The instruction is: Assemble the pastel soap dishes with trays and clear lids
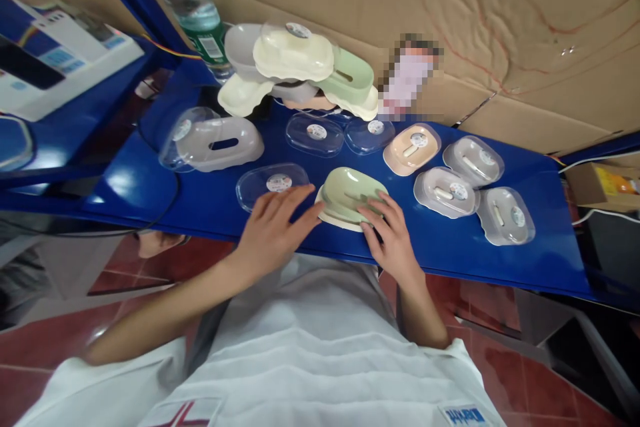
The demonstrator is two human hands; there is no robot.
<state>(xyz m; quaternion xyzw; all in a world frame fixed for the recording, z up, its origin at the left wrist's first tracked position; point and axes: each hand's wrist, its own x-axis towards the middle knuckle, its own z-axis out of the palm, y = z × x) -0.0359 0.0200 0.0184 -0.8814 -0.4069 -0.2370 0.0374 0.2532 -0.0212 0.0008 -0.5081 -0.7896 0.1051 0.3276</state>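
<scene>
Fingers [379, 205] of the right hand [395, 247] rest loosely spread on the right end of a green dish [345, 181], which sits over a cream dish [341, 221] near the table's [450, 240] front edge. The left hand [270, 230] is open, unclenched, its thumb at the dishes' left end.

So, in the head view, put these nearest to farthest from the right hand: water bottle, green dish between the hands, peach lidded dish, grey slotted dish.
1. Green dish: under the right hand's fingers
2. Peach lidded dish: just beyond that hand
3. Grey slotted dish: toward the left
4. Water bottle: back left
</scene>
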